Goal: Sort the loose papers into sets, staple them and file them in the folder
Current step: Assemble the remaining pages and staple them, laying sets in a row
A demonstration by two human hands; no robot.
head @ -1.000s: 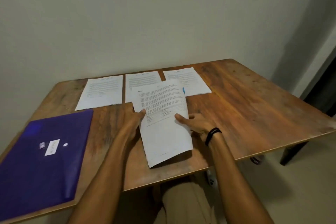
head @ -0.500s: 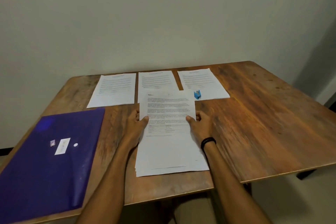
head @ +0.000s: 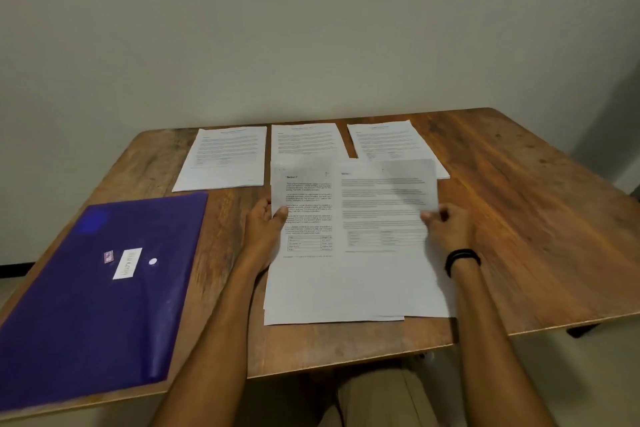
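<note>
Three sheets lie beyond the stack, folder at left. My left hand pinches the stack's edge; my right hand pinches its top sheet.

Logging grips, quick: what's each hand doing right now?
Left hand: pinches the white printed paper stack at its left edge.
Right hand: pinches the top white sheet.

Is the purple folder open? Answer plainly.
No, the purple folder lies flat and closed on the left part of the table, its labelled cover facing up.
</note>
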